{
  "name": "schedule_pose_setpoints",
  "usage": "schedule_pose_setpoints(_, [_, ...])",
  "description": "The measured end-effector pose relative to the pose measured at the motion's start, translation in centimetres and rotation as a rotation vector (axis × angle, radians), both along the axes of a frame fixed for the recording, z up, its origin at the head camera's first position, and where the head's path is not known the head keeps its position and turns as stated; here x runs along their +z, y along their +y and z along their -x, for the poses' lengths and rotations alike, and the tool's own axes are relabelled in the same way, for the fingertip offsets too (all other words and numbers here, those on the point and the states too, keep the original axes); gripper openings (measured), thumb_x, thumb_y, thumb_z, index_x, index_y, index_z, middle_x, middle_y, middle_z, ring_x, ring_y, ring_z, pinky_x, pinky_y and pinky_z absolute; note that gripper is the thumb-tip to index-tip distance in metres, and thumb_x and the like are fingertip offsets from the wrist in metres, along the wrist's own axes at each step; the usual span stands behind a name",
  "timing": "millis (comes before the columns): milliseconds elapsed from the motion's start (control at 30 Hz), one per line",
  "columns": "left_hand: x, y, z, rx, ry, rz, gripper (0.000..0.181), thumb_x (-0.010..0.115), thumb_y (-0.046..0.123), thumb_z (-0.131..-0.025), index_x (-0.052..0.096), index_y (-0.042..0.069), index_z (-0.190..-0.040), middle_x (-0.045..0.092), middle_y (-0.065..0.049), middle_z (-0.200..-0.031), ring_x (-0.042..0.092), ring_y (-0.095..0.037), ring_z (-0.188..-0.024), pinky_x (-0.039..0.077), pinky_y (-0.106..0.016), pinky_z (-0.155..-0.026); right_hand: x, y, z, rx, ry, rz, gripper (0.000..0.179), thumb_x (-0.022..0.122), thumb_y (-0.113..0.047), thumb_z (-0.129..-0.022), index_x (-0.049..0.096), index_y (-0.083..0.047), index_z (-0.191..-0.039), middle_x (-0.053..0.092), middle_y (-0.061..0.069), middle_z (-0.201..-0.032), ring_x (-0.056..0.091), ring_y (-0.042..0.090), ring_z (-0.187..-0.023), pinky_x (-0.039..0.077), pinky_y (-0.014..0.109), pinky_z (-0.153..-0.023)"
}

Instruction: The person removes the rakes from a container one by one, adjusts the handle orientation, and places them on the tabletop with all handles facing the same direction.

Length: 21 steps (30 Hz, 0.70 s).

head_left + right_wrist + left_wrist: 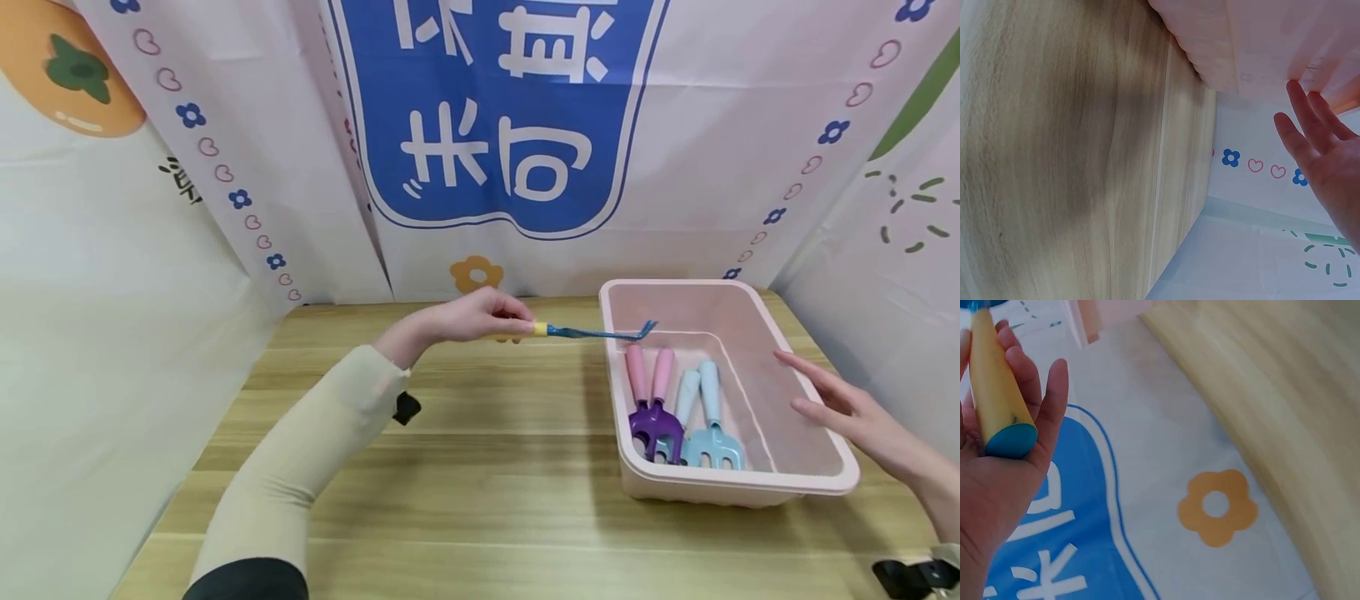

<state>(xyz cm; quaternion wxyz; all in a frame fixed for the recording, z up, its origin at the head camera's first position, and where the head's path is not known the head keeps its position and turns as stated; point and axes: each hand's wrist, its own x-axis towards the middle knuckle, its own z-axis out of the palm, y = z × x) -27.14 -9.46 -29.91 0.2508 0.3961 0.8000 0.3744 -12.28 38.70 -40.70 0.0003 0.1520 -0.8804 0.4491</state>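
Observation:
My left hand point(487, 315) grips a small garden rake point(596, 334) by its yellow handle, whose teal end cap faces the palm in the left wrist view. Its blue shaft points right, and the bent prongs hang over the left part of a pink plastic bin point(742, 477). Inside the bin, purple hand tools with pink handles point(657, 427) lie at the left, one a fork. Beside them are light blue tools point(717, 446), also with a fork on top. My right hand point(855, 414), fingers extended, rests at the bin's right rim; the right wrist view shows its fingertips against the outer wall.
The bin stands on the right of a wood-grain table point(465, 500). A white printed cloth point(675, 208) with a blue sign hangs behind the table, and more cloth encloses both sides. Black wrist straps are on both arms.

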Motion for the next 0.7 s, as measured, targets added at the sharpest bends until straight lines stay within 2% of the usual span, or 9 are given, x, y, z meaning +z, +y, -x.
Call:
schedule_pose_setpoints(200, [-2.3,-3.0,-2.5,0.101,-0.049,-0.081,0.017,0.054,0.015,-0.101,0.061,0.001,-0.108,0.054,-0.011,-0.087,0.046,-0.030,-0.075,0.040,-0.027,-0.063,-0.2,0.2,0.1,0.003,0.001,-0.009,0.063,0.049,-0.005,-0.101,0.023,-0.020,-0.156,0.026,-0.029,-0.143,0.030,-0.017,-0.118,0.034,0.005,-0.080])
schedule_pose_setpoints(433, [-4.5,-5.7,-5.3,0.188,-0.114,-0.153,0.023,0.054,0.014,-0.101,0.058,-0.001,-0.118,0.056,-0.012,-0.097,0.051,-0.024,-0.084,0.051,-0.033,-0.071,-0.3,0.2,0.1,-0.008,-0.001,-0.018,0.063,0.049,-0.006,-0.101,0.022,-0.022,-0.156,0.025,-0.030,-0.143,0.026,-0.018,-0.120,0.029,0.004,-0.084])
schedule_pose_setpoints(700, [-6.8,-7.3,-7.7,0.307,-0.099,-0.203,0.028,0.055,0.013,-0.100,0.056,0.000,-0.125,0.057,-0.014,-0.107,0.052,-0.028,-0.093,0.053,-0.033,-0.074,-0.3,0.1,-0.1,0.001,0.009,-0.006,0.063,0.047,-0.004,-0.101,0.021,-0.021,-0.156,0.023,-0.030,-0.146,0.018,-0.017,-0.126,0.020,0.001,-0.090])
